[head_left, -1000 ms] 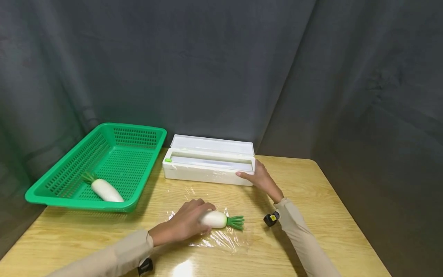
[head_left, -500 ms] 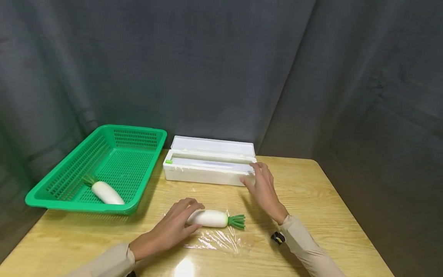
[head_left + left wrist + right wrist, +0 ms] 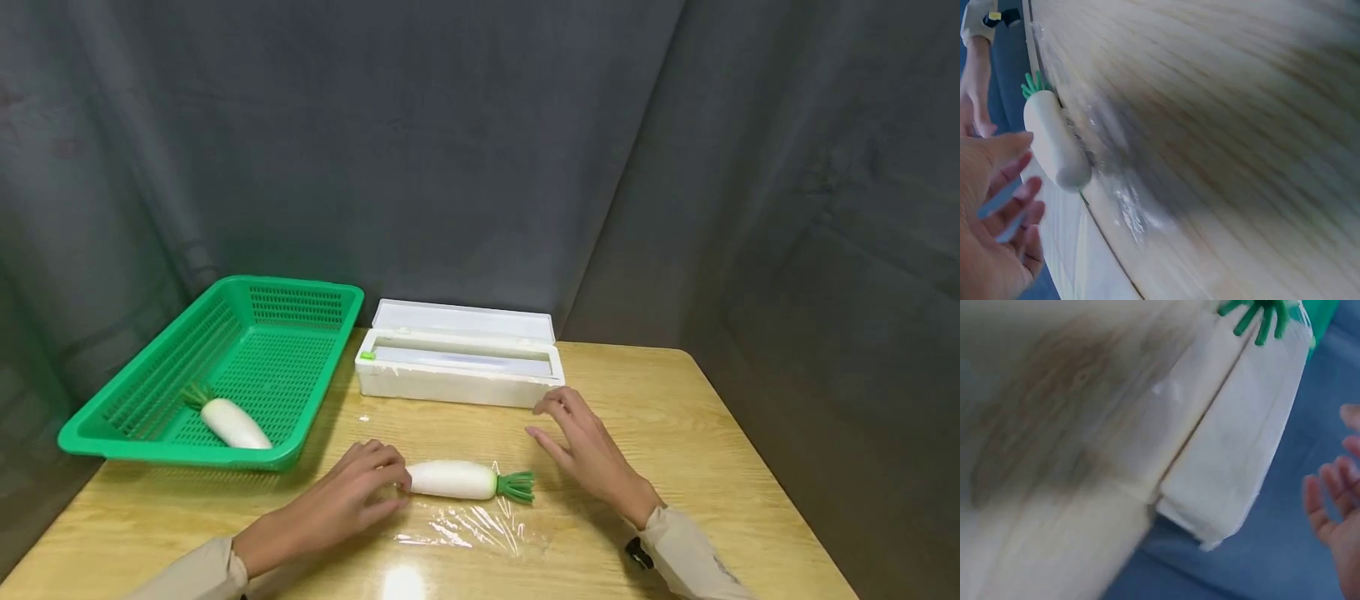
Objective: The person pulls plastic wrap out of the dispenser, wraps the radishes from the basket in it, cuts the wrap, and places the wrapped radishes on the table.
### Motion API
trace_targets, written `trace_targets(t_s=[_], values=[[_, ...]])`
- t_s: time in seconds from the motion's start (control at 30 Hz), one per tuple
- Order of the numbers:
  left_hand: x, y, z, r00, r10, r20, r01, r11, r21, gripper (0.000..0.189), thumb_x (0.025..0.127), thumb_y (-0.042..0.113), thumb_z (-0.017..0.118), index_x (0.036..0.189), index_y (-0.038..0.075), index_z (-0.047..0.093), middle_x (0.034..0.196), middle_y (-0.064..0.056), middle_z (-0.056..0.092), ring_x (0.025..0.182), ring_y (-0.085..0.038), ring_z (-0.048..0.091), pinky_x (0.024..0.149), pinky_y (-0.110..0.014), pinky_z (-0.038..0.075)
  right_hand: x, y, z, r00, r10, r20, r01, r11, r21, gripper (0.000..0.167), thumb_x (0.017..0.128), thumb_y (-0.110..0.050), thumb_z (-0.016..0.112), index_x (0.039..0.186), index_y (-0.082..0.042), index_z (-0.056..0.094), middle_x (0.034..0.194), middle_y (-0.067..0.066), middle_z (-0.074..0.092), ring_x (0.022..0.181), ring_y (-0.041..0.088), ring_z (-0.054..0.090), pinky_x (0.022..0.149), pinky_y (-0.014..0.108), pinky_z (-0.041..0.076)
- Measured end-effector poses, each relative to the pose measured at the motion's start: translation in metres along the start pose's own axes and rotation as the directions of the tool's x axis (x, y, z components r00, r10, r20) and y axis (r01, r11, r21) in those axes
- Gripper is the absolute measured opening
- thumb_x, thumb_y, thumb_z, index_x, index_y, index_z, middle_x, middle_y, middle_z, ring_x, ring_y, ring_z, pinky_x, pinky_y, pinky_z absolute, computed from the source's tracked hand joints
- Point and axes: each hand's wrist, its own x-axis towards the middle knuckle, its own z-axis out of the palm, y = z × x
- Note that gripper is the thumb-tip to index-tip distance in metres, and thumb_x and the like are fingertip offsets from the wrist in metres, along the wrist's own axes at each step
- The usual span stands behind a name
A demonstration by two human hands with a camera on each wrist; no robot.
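Note:
A white radish (image 3: 453,481) with green leaf stubs lies on a sheet of clear plastic wrap (image 3: 472,527) on the wooden table. Beside its blunt end is my left hand (image 3: 333,502), fingers loosely bent. In the left wrist view that hand (image 3: 1000,212) shows a gap between it and the radish (image 3: 1054,140). My right hand (image 3: 592,454) hovers between the leaf stubs and the wrap box, holding nothing. The white plastic wrap box (image 3: 459,386) stands with its lid (image 3: 465,318) raised and a roll (image 3: 461,359) inside.
At the left, a green basket (image 3: 318,392) holds a second radish (image 3: 234,423). A small green slider (image 3: 367,356) sits at the box's left end. Dark curtains (image 3: 480,150) hang behind and beside the wooden table (image 3: 697,467).
My left hand has let go of the radish and drawn back left. My right hand has left the wrap box's right end and come toward me. The radish stays on the wrap.

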Motion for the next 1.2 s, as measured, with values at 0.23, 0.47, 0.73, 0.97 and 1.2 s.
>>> trace_targets(t_s=[0.23, 0.47, 0.73, 0.97, 1.2], values=[[-0.011, -0.001, -0.004, 0.993, 0.039, 0.116, -0.032, 0.998, -0.058, 0.017, 0.090, 0.035, 0.082, 0.103, 0.028, 0.074, 0.100, 0.022, 0.063, 0.097, 0.003, 0.049, 0.093, -0.047, 0.051, -0.007, -0.038, 0.008, 0.966, -0.232, 0.117, 0.209, 0.962, 0.176, 0.019, 0.104, -0.029, 0.068, 0.105, -0.011, 0.067, 0.105, -0.002, 0.061, 0.085, 0.010, 0.061, 0.076, 0.012, 0.049], [-0.011, -0.006, -0.004, 0.973, 0.162, 0.165, -0.176, 0.981, 0.075, 0.029, 0.082, 0.039, 0.087, 0.104, 0.028, 0.073, 0.104, 0.020, 0.066, 0.096, -0.002, 0.051, 0.089, -0.033, 0.045, -0.010, -0.058, 0.018, 0.935, -0.291, 0.204, 0.221, 0.926, 0.305, 0.014, 0.100, -0.027, 0.073, 0.102, -0.014, 0.068, 0.097, -0.004, 0.065, 0.074, 0.003, 0.056, 0.073, 0.004, 0.042], [-0.010, -0.010, 0.000, 0.960, 0.240, 0.147, -0.264, 0.947, 0.182, 0.024, 0.076, 0.028, 0.088, 0.095, 0.025, 0.074, 0.094, 0.016, 0.066, 0.091, -0.005, 0.052, 0.082, -0.026, 0.040, -0.016, -0.071, 0.020, 0.866, -0.298, 0.402, 0.262, 0.954, 0.144, 0.023, 0.099, -0.043, 0.072, 0.099, -0.021, 0.068, 0.088, -0.013, 0.058, 0.076, -0.006, 0.042, 0.068, 0.005, 0.031], [-0.011, -0.014, 0.001, 0.960, 0.253, 0.123, -0.270, 0.952, 0.142, 0.017, 0.079, 0.022, 0.089, 0.084, 0.029, 0.074, 0.083, 0.020, 0.061, 0.082, -0.001, 0.045, 0.077, -0.020, 0.031, -0.022, -0.076, 0.015, 0.806, -0.268, 0.527, 0.315, 0.949, 0.001, 0.015, 0.096, -0.038, 0.074, 0.094, -0.026, 0.065, 0.083, -0.017, 0.050, 0.075, -0.003, 0.041, 0.062, 0.009, 0.023], [-0.015, -0.016, -0.003, 0.970, 0.193, 0.149, -0.207, 0.975, 0.081, 0.014, 0.085, 0.022, 0.085, 0.087, 0.028, 0.073, 0.087, 0.022, 0.063, 0.086, 0.002, 0.054, 0.081, -0.031, 0.045, -0.023, -0.077, 0.013, 0.819, -0.268, 0.508, 0.329, 0.944, -0.034, 0.020, 0.091, -0.019, 0.076, 0.080, -0.026, 0.060, 0.074, -0.016, 0.051, 0.063, -0.003, 0.036, 0.057, 0.011, 0.022]])
